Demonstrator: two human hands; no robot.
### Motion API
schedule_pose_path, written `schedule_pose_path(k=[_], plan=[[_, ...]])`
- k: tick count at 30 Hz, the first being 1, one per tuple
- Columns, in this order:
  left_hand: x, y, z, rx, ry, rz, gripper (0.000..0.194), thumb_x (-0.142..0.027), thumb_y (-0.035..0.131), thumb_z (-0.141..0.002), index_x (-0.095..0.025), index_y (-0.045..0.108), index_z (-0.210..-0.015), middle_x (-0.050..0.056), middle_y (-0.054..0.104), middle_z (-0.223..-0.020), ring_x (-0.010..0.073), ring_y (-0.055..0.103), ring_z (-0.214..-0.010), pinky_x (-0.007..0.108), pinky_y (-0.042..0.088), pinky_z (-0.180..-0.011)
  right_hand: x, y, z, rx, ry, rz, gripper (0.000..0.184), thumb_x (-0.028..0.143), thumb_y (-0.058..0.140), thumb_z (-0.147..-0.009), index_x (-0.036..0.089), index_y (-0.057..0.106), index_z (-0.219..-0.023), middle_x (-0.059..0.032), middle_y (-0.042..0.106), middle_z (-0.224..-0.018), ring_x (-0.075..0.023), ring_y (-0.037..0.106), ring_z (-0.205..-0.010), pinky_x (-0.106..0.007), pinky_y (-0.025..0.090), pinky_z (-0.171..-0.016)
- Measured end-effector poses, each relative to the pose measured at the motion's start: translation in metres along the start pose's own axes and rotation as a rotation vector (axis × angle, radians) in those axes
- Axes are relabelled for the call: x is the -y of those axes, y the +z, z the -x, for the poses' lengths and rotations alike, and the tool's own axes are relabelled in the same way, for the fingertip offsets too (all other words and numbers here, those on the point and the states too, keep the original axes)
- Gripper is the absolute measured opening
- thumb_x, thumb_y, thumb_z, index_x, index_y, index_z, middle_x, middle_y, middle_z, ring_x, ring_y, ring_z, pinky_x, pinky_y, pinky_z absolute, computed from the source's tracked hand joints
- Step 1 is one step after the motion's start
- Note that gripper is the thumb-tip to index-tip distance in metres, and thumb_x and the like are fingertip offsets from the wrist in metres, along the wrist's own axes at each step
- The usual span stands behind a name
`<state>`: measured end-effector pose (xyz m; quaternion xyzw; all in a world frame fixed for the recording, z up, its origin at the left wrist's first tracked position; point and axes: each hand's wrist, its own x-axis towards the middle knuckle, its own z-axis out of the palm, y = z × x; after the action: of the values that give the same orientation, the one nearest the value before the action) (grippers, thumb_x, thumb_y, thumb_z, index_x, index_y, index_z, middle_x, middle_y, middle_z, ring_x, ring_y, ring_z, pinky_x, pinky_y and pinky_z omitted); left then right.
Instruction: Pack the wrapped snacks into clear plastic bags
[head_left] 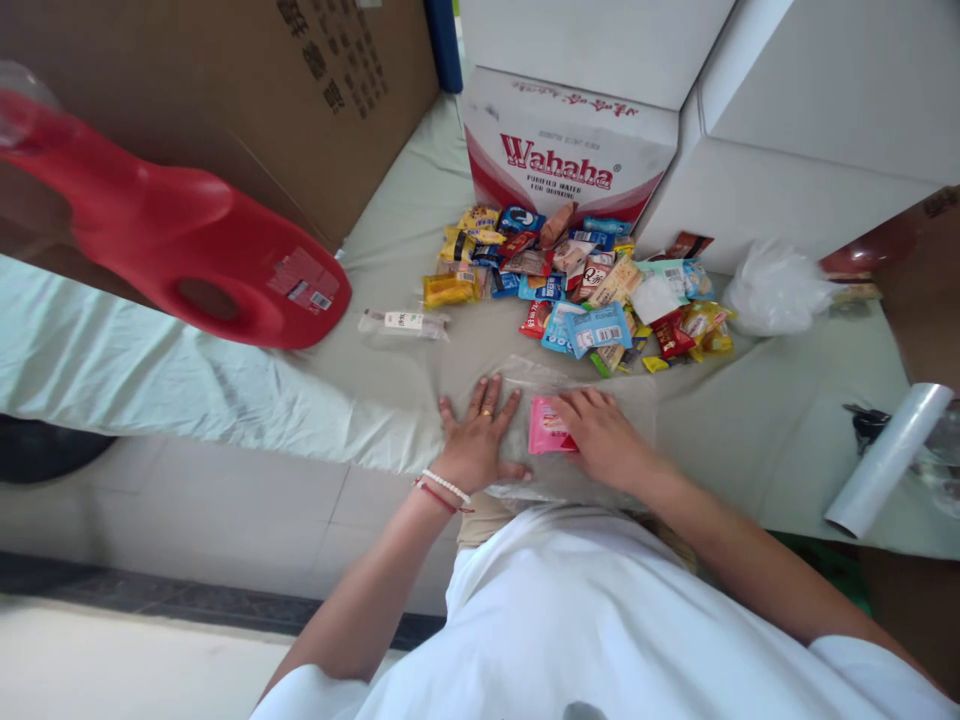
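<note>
A clear plastic sheet or bag [637, 400] lies on the cloth at the front edge, close to my body. On it rests a pink snack packet [546, 428], its right side covered by my right hand [606, 435]. The fingers of that hand are together and bent over the packet; a bit of red shows under the palm. My left hand [478, 435] lies flat, fingers spread, on the sheet's left edge and the cloth, holding nothing. Beyond both hands sits a heap of colourful wrapped snacks [600, 330]. A small clear packet [405, 322] lies left of the heap.
A red jug [210, 250] lies at the left by a large cardboard box [247, 90]. Behind the snacks stands a Wahaba-style water carton [562, 150]. To the right are a bunched white plastic bag [780, 285] and a roll of plastic film [889, 460].
</note>
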<state>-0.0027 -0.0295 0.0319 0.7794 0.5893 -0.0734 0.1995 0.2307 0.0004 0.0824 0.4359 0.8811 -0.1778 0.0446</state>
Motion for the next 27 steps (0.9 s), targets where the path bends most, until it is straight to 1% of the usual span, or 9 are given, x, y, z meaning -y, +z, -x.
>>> schedule_pose_path(k=[4, 9, 11, 14, 16, 19, 21, 25, 27], plan=[[0.011, 0.012, 0.010, -0.111, 0.003, 0.011, 0.106, -0.072, 0.059, -0.083, -0.016, 0.019, -0.163, 0.020, 0.011, -0.170, 0.0412, 0.012, -0.158, 0.072, 0.011, -0.121, -0.002, 0.006, 0.002, -0.026, -0.040, -0.055, 0.074, 0.025, 0.072, -0.086, 0.017, 0.042, -0.154, -0.0160, 0.049, -0.149, -0.0332, 0.043, -0.133, -0.052, 0.036, -0.113], [0.017, 0.025, 0.027, -0.346, -0.095, 0.010, 0.084, -0.059, 0.051, -0.094, -0.012, 0.029, -0.160, 0.022, 0.018, -0.169, 0.0367, 0.014, -0.159, 0.060, 0.017, -0.126, -0.017, 0.018, 0.062, -0.170, -0.158, -0.223, 0.056, 0.044, 0.065, -0.094, 0.020, 0.055, -0.143, -0.0160, 0.055, -0.142, -0.0303, 0.047, -0.131, -0.052, 0.042, -0.111], [0.018, 0.032, 0.032, -0.419, -0.109, -0.009, 0.074, -0.054, 0.057, -0.093, -0.020, 0.039, -0.157, 0.018, 0.030, -0.167, 0.0371, 0.015, -0.158, 0.063, 0.013, -0.126, -0.022, 0.033, 0.089, -0.131, -0.193, -0.214, 0.046, 0.042, 0.065, -0.094, 0.024, 0.061, -0.136, -0.0143, 0.061, -0.133, -0.0296, 0.052, -0.124, -0.051, 0.046, -0.106], [0.022, 0.036, 0.036, -0.344, 0.108, 0.002, 0.047, -0.029, 0.053, -0.097, -0.043, 0.056, -0.142, 0.004, 0.058, -0.150, 0.0300, 0.036, -0.152, 0.064, 0.008, -0.127, -0.030, 0.054, 0.112, -0.083, -0.182, -0.175, 0.028, 0.024, 0.059, -0.097, 0.026, 0.070, -0.123, -0.0120, 0.066, -0.127, -0.0268, 0.056, -0.118, -0.049, 0.050, -0.101], [0.027, 0.032, 0.036, -0.247, 0.317, 0.040, 0.047, -0.017, 0.048, -0.097, -0.047, 0.065, -0.129, -0.002, 0.067, -0.140, 0.0245, 0.046, -0.146, 0.061, 0.008, -0.128, -0.032, 0.056, 0.111, -0.102, -0.174, -0.226, 0.026, 0.017, 0.053, -0.098, 0.025, 0.072, -0.112, -0.0108, 0.068, -0.120, -0.0239, 0.058, -0.111, -0.045, 0.052, -0.096], [0.035, 0.017, 0.034, -0.182, 0.485, 0.110, 0.045, -0.016, 0.047, -0.094, -0.036, 0.067, -0.128, 0.002, 0.069, -0.136, 0.0228, 0.049, -0.143, 0.059, 0.007, -0.129, -0.033, 0.038, 0.097, -0.149, -0.156, -0.385, 0.022, 0.021, 0.051, -0.100, 0.022, 0.072, -0.105, -0.0107, 0.069, -0.113, -0.0214, 0.059, -0.104, -0.038, 0.052, -0.090], [0.040, 0.007, 0.032, -0.145, 0.528, 0.148, 0.046, -0.030, 0.051, -0.093, -0.029, 0.060, -0.139, 0.009, 0.064, -0.142, 0.0266, 0.047, -0.145, 0.061, 0.005, -0.128, -0.035, 0.021, 0.083, -0.163, -0.126, -0.477, 0.024, 0.024, 0.049, -0.101, 0.021, 0.072, -0.106, -0.0103, 0.069, -0.109, -0.0195, 0.061, -0.100, -0.034, 0.052, -0.087], [0.045, 0.002, 0.028, -0.081, 0.530, 0.168, 0.081, -0.063, 0.063, -0.082, -0.021, 0.048, -0.150, 0.017, 0.054, -0.150, 0.0348, 0.040, -0.148, 0.063, 0.005, -0.126, -0.046, -0.003, 0.057, -0.125, -0.036, -0.570, 0.027, 0.028, 0.048, -0.100, 0.019, 0.072, -0.106, -0.0062, 0.071, -0.094, -0.0167, 0.064, -0.084, -0.028, 0.049, -0.078], [0.041, 0.005, 0.025, -0.133, 0.480, 0.179, 0.066, -0.059, 0.061, -0.086, -0.023, 0.057, -0.141, 0.014, 0.063, -0.140, 0.0330, 0.043, -0.144, 0.062, 0.007, -0.126, -0.054, -0.006, 0.046, -0.092, 0.021, -0.630, 0.028, 0.031, 0.050, -0.098, 0.018, 0.073, -0.104, -0.0049, 0.073, -0.092, -0.0163, 0.064, -0.081, -0.027, 0.048, -0.076]])
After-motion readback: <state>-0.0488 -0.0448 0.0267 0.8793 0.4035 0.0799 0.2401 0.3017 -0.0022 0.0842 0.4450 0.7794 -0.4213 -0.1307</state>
